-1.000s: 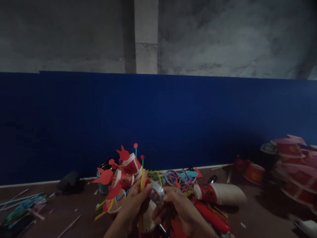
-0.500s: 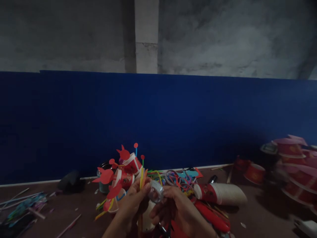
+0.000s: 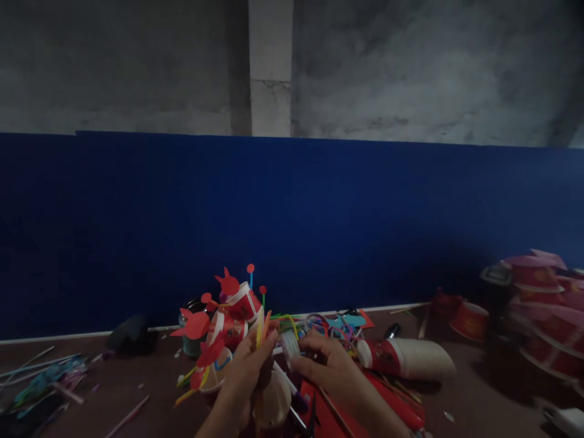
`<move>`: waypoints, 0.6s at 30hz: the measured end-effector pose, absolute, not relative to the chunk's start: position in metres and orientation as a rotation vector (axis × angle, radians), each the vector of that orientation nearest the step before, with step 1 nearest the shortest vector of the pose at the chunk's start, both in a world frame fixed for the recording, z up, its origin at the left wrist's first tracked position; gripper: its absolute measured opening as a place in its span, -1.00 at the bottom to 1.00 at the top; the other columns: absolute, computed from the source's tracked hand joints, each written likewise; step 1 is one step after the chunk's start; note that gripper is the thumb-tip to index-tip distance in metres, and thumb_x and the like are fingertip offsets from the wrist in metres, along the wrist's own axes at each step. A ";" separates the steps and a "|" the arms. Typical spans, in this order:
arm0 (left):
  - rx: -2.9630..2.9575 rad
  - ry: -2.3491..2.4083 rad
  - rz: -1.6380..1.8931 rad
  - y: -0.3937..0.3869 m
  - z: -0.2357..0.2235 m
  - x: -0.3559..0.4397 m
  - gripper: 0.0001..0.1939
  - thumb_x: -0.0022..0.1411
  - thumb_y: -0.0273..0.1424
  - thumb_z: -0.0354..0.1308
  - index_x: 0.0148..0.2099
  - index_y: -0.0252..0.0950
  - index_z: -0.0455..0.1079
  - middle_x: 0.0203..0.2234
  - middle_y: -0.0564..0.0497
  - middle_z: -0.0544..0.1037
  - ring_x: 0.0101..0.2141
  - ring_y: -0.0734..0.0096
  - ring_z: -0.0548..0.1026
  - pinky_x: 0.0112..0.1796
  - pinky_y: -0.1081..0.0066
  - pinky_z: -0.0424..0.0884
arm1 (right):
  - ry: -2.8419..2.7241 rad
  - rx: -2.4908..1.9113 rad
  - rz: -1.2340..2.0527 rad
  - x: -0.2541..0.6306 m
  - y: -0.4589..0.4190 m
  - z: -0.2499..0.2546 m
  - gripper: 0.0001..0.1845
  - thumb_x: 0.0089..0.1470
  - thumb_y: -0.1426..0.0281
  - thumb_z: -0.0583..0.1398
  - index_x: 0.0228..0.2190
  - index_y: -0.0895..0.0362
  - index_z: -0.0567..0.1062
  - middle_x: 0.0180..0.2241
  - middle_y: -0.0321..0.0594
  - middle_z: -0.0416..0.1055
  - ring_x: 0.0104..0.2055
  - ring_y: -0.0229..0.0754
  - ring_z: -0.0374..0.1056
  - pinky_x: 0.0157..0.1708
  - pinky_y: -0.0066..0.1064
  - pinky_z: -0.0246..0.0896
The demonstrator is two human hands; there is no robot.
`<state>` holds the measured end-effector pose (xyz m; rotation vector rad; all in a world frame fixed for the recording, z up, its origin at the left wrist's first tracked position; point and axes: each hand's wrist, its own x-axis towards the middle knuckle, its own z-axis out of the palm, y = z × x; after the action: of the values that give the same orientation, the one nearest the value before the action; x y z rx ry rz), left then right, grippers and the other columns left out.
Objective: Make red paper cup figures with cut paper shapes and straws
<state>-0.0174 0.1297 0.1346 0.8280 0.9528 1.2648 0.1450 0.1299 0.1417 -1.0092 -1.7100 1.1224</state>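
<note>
My left hand (image 3: pixel 250 372) is closed round a paper cup (image 3: pixel 272 403) and a few coloured straws (image 3: pixel 261 328) that stick up past its fingers. My right hand (image 3: pixel 325 364) pinches a small roll of clear tape (image 3: pixel 289 345) just right of the straws, close to the left thumb. Both hands are low in the middle of the view, over a dark brown table (image 3: pixel 150 383). Behind them stand red paper cups with red cut-out shapes and straws (image 3: pixel 230 310).
A stack of red-and-white paper cups (image 3: pixel 406 357) lies on its side to the right. More red cups and pink lids (image 3: pixel 538 304) pile up at far right. Loose straws and scraps (image 3: pixel 41 377) lie at left. A blue wall panel (image 3: pixel 292 225) backs the table.
The right hand has turned the tape roll edge-on and drawn it a little right of the left hand; the cup in the left hand shows more now.
</note>
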 end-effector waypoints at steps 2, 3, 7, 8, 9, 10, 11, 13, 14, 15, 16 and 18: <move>0.925 1.042 1.401 0.127 0.136 -0.017 -0.52 -0.18 -0.21 0.41 -0.18 -0.31 0.48 -0.72 0.18 0.38 -0.70 0.59 0.27 -0.62 0.57 0.17 | -1.759 -1.056 0.919 0.145 0.129 0.143 -0.81 -0.03 0.27 0.26 -0.45 0.15 0.56 -0.36 -0.23 0.34 -0.29 -0.17 0.24 -0.29 -0.39 0.16; 1.005 1.079 1.433 0.126 0.137 -0.017 -0.56 -0.19 -0.25 0.41 -0.22 -0.33 0.50 -0.68 0.14 0.44 -0.65 0.54 0.33 -0.58 0.55 0.22 | -1.774 -1.071 0.859 0.144 0.128 0.143 -0.84 -0.02 0.30 0.24 -0.45 0.15 0.55 -0.33 -0.21 0.33 -0.24 -0.15 0.24 -0.24 -0.37 0.16; 1.296 1.099 1.391 0.123 0.135 -0.014 -0.69 -0.13 -0.36 0.37 -0.26 -0.34 0.53 -0.48 0.00 0.59 -0.39 0.27 0.51 -0.36 0.47 0.36 | -1.850 -1.047 0.763 0.143 0.124 0.144 -0.91 -0.01 0.40 0.19 -0.47 0.16 0.48 -0.25 -0.16 0.28 -0.18 -0.12 0.25 -0.18 -0.33 0.19; 1.328 1.091 1.370 0.122 0.133 -0.014 -0.70 -0.10 -0.36 0.36 -0.24 -0.33 0.52 -0.45 -0.01 0.61 -0.35 0.22 0.52 -0.31 0.45 0.37 | -1.872 -1.034 0.746 0.143 0.124 0.144 -0.93 -0.02 0.43 0.18 -0.47 0.16 0.47 -0.24 -0.16 0.28 -0.18 -0.13 0.26 -0.17 -0.33 0.20; 1.352 1.088 1.355 0.122 0.132 -0.014 -0.71 -0.07 -0.36 0.34 -0.23 -0.32 0.52 -0.43 -0.02 0.61 -0.33 0.20 0.52 -0.29 0.43 0.37 | -1.888 -1.022 0.726 0.143 0.124 0.144 -0.94 -0.03 0.45 0.17 -0.47 0.15 0.47 -0.23 -0.16 0.28 -0.17 -0.13 0.26 -0.17 -0.33 0.20; 1.378 1.091 1.344 0.123 0.131 -0.015 -0.73 -0.04 -0.34 0.32 -0.24 -0.32 0.52 -0.42 -0.02 0.61 -0.32 0.18 0.53 -0.28 0.42 0.37 | -1.903 -1.012 0.706 0.143 0.124 0.144 -0.94 -0.03 0.48 0.16 -0.46 0.15 0.46 -0.22 -0.16 0.28 -0.16 -0.13 0.26 -0.16 -0.33 0.20; 1.409 1.105 1.335 0.123 0.130 -0.015 -0.76 -0.01 -0.32 0.30 -0.25 -0.32 0.52 -0.42 -0.03 0.61 -0.32 0.17 0.53 -0.28 0.42 0.37 | -1.917 -1.004 0.686 0.143 0.123 0.144 -0.93 -0.03 0.49 0.16 -0.45 0.14 0.46 -0.20 -0.16 0.28 -0.15 -0.13 0.25 -0.15 -0.33 0.20; 1.495 1.150 1.312 0.123 0.129 -0.018 -0.78 0.06 -0.29 0.25 -0.27 -0.31 0.51 -0.44 -0.04 0.61 -0.34 0.17 0.52 -0.30 0.41 0.36 | -1.946 -0.991 0.644 0.144 0.122 0.145 -0.91 -0.01 0.51 0.15 -0.41 0.13 0.46 -0.18 -0.15 0.28 -0.14 -0.13 0.25 -0.14 -0.32 0.20; 1.540 1.173 1.304 0.123 0.129 -0.019 -0.78 0.08 -0.28 0.22 -0.27 -0.31 0.50 -0.44 -0.04 0.60 -0.35 0.17 0.52 -0.31 0.41 0.35 | -1.964 -0.989 0.627 0.144 0.121 0.146 -0.90 0.00 0.51 0.15 -0.40 0.12 0.46 -0.18 -0.15 0.28 -0.13 -0.13 0.25 -0.13 -0.32 0.19; 1.582 1.195 1.301 0.123 0.130 -0.020 -0.79 0.10 -0.27 0.21 -0.27 -0.31 0.50 -0.45 -0.05 0.60 -0.36 0.18 0.52 -0.32 0.42 0.34 | -1.980 -0.989 0.610 0.144 0.120 0.146 -0.89 0.01 0.50 0.14 -0.39 0.11 0.46 -0.18 -0.15 0.28 -0.13 -0.13 0.25 -0.13 -0.32 0.19; 1.617 1.213 1.300 0.123 0.130 -0.020 -0.79 0.11 -0.27 0.20 -0.27 -0.30 0.49 -0.46 -0.05 0.60 -0.37 0.18 0.52 -0.33 0.42 0.34 | -1.991 -0.991 0.593 0.143 0.120 0.147 -0.89 0.03 0.50 0.14 -0.39 0.10 0.46 -0.19 -0.15 0.29 -0.12 -0.13 0.25 -0.13 -0.32 0.18; 1.648 1.226 1.316 0.122 0.133 -0.020 -0.79 0.12 -0.27 0.19 -0.27 -0.30 0.49 -0.45 -0.06 0.60 -0.37 0.19 0.52 -0.33 0.43 0.34 | -1.998 -1.004 0.564 0.141 0.118 0.148 -0.90 0.03 0.48 0.15 -0.39 0.11 0.47 -0.21 -0.15 0.31 -0.13 -0.12 0.24 -0.14 -0.31 0.17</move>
<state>-0.0203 0.1215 0.1328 1.6480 1.2260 1.3158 0.1414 0.1185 0.1478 -1.0037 -1.9984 0.5640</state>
